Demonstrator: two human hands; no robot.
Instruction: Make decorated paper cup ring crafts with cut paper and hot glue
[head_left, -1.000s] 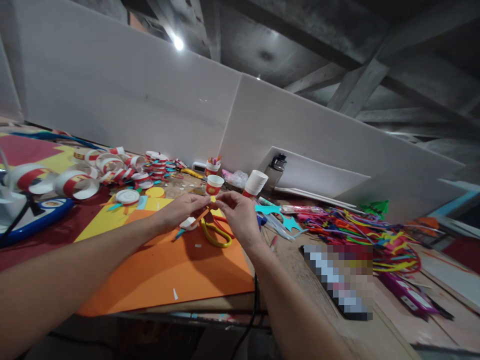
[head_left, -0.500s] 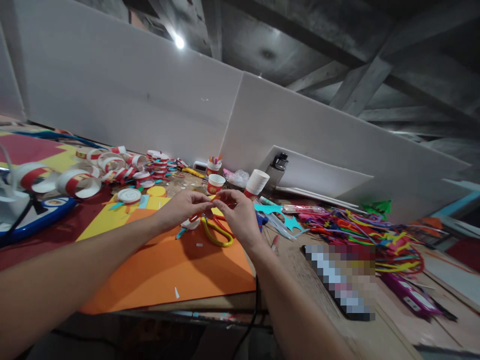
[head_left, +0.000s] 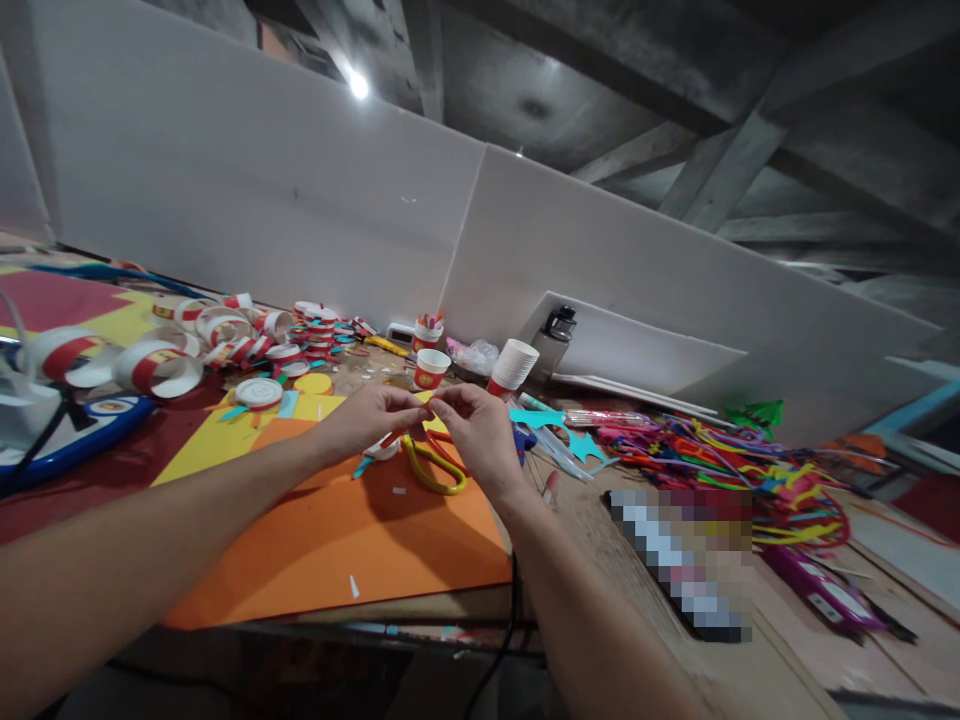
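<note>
My left hand (head_left: 373, 418) and my right hand (head_left: 484, 428) meet above the orange sheet (head_left: 330, 565), both closed in a pinch with their fingertips nearly touching. Whatever is between the fingers is too small to make out. Beneath the hands lie scissors with a yellow handle (head_left: 444, 487), and a red handle shows beside it. A white cup-bottom piece (head_left: 384, 451) with a teal tab (head_left: 362, 467) is partly hidden by the left hand. Just beyond the fingers stands a red-and-white paper cup (head_left: 431, 372).
Cut cup rings (head_left: 161, 368) crowd the left side. A cup stack (head_left: 513, 366) and a dark bottle (head_left: 553, 345) stand at the back. Colourful pipe cleaners (head_left: 712, 455) heap at right, with a purple glue gun (head_left: 825, 597) nearer. White boards (head_left: 247, 190) wall the table's back.
Both hands stay nearly in place, still pinched together; only the fingers have shifted slightly. The things on the table have not moved.
</note>
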